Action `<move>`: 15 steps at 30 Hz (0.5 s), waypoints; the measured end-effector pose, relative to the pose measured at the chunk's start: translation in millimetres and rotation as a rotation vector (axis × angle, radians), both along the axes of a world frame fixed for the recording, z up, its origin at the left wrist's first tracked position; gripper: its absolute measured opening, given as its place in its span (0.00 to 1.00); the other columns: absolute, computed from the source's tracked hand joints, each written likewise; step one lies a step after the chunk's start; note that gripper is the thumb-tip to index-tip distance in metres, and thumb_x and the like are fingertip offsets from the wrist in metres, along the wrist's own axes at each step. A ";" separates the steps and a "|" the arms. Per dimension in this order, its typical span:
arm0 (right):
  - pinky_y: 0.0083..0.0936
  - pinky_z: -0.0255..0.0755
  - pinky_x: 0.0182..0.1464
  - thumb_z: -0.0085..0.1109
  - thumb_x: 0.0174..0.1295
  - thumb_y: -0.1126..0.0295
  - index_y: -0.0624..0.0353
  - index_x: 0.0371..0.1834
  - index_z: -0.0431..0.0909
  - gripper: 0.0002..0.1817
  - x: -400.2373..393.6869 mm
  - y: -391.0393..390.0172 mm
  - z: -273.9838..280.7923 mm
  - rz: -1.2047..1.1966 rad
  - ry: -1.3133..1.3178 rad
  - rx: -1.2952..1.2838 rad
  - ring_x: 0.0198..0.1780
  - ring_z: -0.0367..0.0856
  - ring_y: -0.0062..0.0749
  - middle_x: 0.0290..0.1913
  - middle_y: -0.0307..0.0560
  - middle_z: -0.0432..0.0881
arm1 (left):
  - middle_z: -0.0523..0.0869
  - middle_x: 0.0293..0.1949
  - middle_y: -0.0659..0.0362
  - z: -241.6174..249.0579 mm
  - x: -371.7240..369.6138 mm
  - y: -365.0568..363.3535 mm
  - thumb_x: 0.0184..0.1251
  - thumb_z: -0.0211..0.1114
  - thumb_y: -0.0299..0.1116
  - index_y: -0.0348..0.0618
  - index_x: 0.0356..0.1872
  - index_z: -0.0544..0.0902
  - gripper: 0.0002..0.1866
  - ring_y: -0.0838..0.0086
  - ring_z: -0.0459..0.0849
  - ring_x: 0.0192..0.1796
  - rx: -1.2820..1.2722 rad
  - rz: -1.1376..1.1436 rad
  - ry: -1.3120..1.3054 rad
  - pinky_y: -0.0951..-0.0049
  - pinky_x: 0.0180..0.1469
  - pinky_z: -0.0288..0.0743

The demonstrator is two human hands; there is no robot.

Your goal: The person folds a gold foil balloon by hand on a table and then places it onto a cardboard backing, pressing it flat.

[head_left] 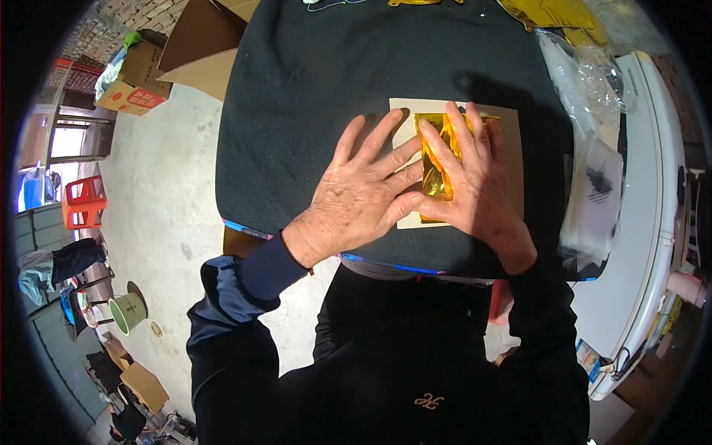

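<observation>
A shiny gold foil piece (436, 174), creased and roughly rectangular, lies on a cream card sheet (406, 215) on the black-covered table. My right hand (475, 182) rests flat on the foil with its fingers stretched out, hiding much of it. To the left, my left hand (363, 189) is spread, its fingers reaching over the card's left side to the foil's edge. Both thumbs come close together near the foil's lower end. Neither hand grips anything that I can see.
Clear plastic bags (593, 193) lie along the table's right edge, beside a white appliance (645, 222). More gold foil (556, 16) sits at the far right. Left on the floor are cardboard boxes (204, 48), a red stool (84, 202) and a green bucket (128, 312).
</observation>
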State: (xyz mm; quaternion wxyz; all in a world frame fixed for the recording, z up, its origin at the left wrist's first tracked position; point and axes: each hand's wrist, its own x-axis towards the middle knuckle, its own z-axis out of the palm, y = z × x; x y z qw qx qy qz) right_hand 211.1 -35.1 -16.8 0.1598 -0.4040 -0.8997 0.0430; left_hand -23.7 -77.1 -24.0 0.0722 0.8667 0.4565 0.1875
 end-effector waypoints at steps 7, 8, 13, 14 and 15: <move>0.75 0.48 0.84 0.82 0.47 0.37 0.42 0.84 0.73 0.57 0.1 -0.5 3.2 -0.005 -0.022 -0.006 0.88 0.53 0.66 0.86 0.64 0.61 | 0.75 0.78 0.57 2.4 13.7 -12.4 0.87 0.50 0.61 0.51 0.68 0.88 0.31 0.51 0.55 0.89 0.052 0.112 -0.019 0.36 0.89 0.43; 0.75 0.47 0.84 0.82 0.47 0.37 0.42 0.84 0.73 0.57 -0.1 -0.3 2.7 -0.004 -0.023 -0.003 0.88 0.53 0.67 0.86 0.64 0.60 | 0.75 0.79 0.57 4.0 14.2 -12.9 0.87 0.51 0.60 0.50 0.69 0.87 0.30 0.51 0.55 0.89 0.045 0.120 -0.024 0.36 0.89 0.43; 0.76 0.47 0.84 0.81 0.49 0.35 0.44 0.83 0.74 0.56 1.3 -0.4 -1.4 -0.001 -0.030 0.025 0.88 0.52 0.67 0.86 0.63 0.60 | 0.68 0.86 0.62 0.2 15.8 -14.7 0.87 0.44 0.66 0.56 0.76 0.84 0.35 0.55 0.50 0.91 0.020 0.090 0.119 0.38 0.91 0.36; 0.75 0.46 0.84 0.81 0.49 0.35 0.44 0.83 0.74 0.56 1.3 -0.2 -2.5 0.000 -0.025 0.033 0.88 0.52 0.67 0.86 0.63 0.60 | 0.67 0.87 0.62 -1.9 15.5 -15.0 0.87 0.44 0.66 0.55 0.76 0.83 0.35 0.56 0.50 0.91 0.043 0.072 0.121 0.39 0.91 0.36; 0.75 0.46 0.84 0.81 0.50 0.34 0.44 0.83 0.75 0.56 1.2 -0.1 -3.7 0.001 -0.020 0.040 0.88 0.52 0.67 0.86 0.63 0.60 | 0.67 0.87 0.62 -1.2 15.2 -15.1 0.86 0.46 0.66 0.55 0.78 0.81 0.36 0.58 0.51 0.91 0.029 0.069 0.071 0.39 0.91 0.37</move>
